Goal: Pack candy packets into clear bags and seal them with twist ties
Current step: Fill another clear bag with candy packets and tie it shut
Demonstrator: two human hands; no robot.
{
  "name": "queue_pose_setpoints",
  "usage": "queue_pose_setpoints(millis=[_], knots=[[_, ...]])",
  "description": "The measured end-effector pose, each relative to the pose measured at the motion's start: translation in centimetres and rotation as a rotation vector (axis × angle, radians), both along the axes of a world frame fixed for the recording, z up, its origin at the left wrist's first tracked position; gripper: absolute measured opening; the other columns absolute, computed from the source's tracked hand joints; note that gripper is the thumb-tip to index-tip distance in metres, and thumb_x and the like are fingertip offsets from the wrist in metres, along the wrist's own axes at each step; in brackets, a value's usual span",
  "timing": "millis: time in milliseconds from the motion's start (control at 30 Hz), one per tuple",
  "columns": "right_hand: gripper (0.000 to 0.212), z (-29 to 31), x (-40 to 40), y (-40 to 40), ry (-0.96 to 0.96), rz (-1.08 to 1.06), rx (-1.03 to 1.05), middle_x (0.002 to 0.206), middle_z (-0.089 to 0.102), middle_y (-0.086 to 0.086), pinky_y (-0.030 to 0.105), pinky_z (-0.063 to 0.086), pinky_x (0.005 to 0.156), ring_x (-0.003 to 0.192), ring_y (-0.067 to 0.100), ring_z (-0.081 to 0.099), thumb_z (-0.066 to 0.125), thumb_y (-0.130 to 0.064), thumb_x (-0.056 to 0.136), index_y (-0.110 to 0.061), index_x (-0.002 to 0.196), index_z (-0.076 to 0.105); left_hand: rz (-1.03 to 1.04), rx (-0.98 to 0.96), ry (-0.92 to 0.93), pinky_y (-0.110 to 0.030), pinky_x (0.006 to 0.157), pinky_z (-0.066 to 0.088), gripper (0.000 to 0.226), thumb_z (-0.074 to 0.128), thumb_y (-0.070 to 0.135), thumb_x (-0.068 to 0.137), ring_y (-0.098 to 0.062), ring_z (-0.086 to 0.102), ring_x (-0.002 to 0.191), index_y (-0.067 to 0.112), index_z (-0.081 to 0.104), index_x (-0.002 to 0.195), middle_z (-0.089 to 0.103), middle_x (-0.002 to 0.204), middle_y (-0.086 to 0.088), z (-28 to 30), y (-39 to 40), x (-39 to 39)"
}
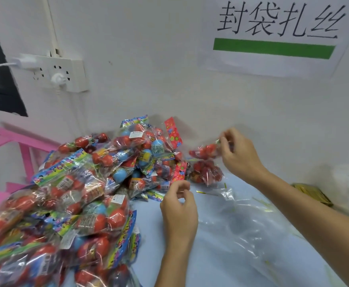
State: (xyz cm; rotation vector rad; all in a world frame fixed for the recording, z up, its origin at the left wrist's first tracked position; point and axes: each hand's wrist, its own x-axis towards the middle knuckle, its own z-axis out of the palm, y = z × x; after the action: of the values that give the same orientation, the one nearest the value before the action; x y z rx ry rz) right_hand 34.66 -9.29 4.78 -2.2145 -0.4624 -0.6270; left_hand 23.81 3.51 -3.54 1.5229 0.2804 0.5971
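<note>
Holding: the right hand (240,154) pinches the gathered neck of a small filled clear bag (205,152) of red candy, lifted just above the table near the wall; thumb and fingertips are curled closed on the plastic.
Left fingers: the left hand (178,206) hovers lower and nearer the body, fingers curled toward the thumb as if pinching something thin; blur hides whether anything is held, so I cannot tell.
Twist tie: a loose gold twist tie (203,192) lies on the table just beside the left fingertips, between the two hands.
Second bag: another filled bag (206,172) of red candy rests on the table directly under the lifted one.
Empty bags: flat clear bags (242,220) lie spread on the pale blue table (146,241) below the right forearm.
Candy: a large heap of candy packets (76,193), red and blue in colourful wrappers, fills the left side, touching the wall at the back.
Tie supply: a gold stack (312,192), likely more ties, sits at the far right, partly hidden.
Step, as judged: sealing the lifted bag.
Doing it well: keep the neck bunched tight, lay the tie close above the candy, and twist both ends firmly so no slack remains.
Risk: a slackened pinch would let the neck open and the candy slide out.
</note>
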Motion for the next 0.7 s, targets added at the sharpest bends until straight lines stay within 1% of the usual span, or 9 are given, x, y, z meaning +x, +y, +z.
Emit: queue_pose_setpoints(millis=[67,100,167,233,333,433,533,600,700], knots=[[0.018,0.6,-1.4,-0.4,-0.017,0.05,0.024,0.072,0.066,0.01,0.026,0.046,0.062,0.064,0.019,0.061,0.048,-0.011,0.102,-0.017,0.086,0.052,-0.005,-0.069,-0.029,-0.026,0.078,0.053,0.013,0.062,0.015,0.094,-0.012,0.061,0.1,0.026,0.063,0.101,0.065,0.1,0.01,0.3,-0.1,-0.1],[0.017,0.7,-2.1,-0.4,-0.009,0.08,0.016,0.07,0.067,0.007,0.024,0.045,0.059,0.06,0.017,0.06,0.049,-0.011,0.102,-0.016,0.086,0.053,-0.026,-0.103,-0.027,-0.016,0.077,0.05,0.019,0.067,0.027,0.092,-0.009,0.059,0.105,0.027,0.06,0.109,0.063,0.108,0.013,0.4,-0.1,-0.1],[0.016,0.8,-3.3,0.0,0.058,0.15,0.026,0.062,0.066,-0.001,0.023,0.047,0.05,0.051,0.014,0.058,0.051,-0.011,0.102,-0.013,0.087,0.057,-0.122,-0.201,0.002,-0.007,0.079,0.044,0.056,0.072,0.052,0.077,-0.003,0.055,0.113,0.03,0.052,0.124,0.057,0.119,0.019,0.5,0.0,0.0],[0.017,0.7,-3.9,0.5,0.165,0.198,0.066,0.055,0.062,-0.006,0.02,0.045,0.046,0.044,0.007,0.053,0.052,-0.011,0.101,-0.012,0.086,0.059,-0.249,-0.38,0.02,-0.016,0.086,0.048,0.072,0.078,0.064,0.066,-0.005,0.061,0.111,0.028,0.056,0.124,0.064,0.118,0.016,0.8,0.1,0.1],[0.021,0.5,-3.7,0.9,0.395,0.215,0.116,0.057,0.061,-0.008,0.017,0.042,0.046,0.047,0.006,0.051,0.055,-0.017,0.101,-0.009,0.083,0.064,-0.315,-0.7,0.017,-0.03,0.073,0.056,0.059,0.077,0.055,0.071,-0.016,0.072,0.091,0.016,0.068,0.114,0.075,0.104,-0.003,1.0,0.0,0.5],[0.029,0.6,-2.1,0.9,0.502,0.094,0.181,0.072,0.072,0.002,0.024,0.045,0.052,0.062,0.019,0.062,0.049,-0.019,0.1,-0.004,0.087,0.07,-0.167,-0.887,0.085,-0.035,0.072,0.055,0.041,0.057,0.042,0.095,-0.021,0.072,0.086,0.013,0.064,0.123,0.074,0.109,-0.008,0.6,0.3,1.1],[0.027,0.1,-0.4,0.5,0.425,-0.133,-0.164,0.101,0.076,0.008,0.025,0.045,0.073,0.081,0.021,0.064,0.058,-0.032,0.096,-0.011,0.106,0.071,-0.089,-1.024,0.094,-0.034,0.055,0.056,0.035,0.057,0.043,0.096,-0.02,0.074,0.072,0.016,0.067,0.116,0.076,0.101,-0.007,0.5,1.1,1.1],[0.045,-1.2,0.0,0.6,0.548,-0.068,-0.382,0.108,0.072,0.005,0.03,0.05,0.085,0.094,0.023,0.066,0.07,-0.045,0.086,-0.012,0.116,0.064,-0.127,-1.052,0.089,-0.032,0.051,0.055,0.04,0.062,0.051,0.089,-0.02,0.074,0.071,0.018,0.071,0.109,0.077,0.096,-0.007,0.9,1.4,0.8],[0.049,-2.6,-0.1,1.1,0.557,-0.038,-0.504,0.11,0.069,0.002,0.037,0.054,0.088,0.1,0.025,0.065,0.077,-0.042,0.076,-0.019,0.115,0.058,-0.157,-1.037,0.096,-0.031,0.055,0.055,0.045,0.068,0.05,0.083,-0.023,0.074,0.083,0.019,0.07,0.115,0.076,0.104,-0.008,1.2,1.4,0.6]])
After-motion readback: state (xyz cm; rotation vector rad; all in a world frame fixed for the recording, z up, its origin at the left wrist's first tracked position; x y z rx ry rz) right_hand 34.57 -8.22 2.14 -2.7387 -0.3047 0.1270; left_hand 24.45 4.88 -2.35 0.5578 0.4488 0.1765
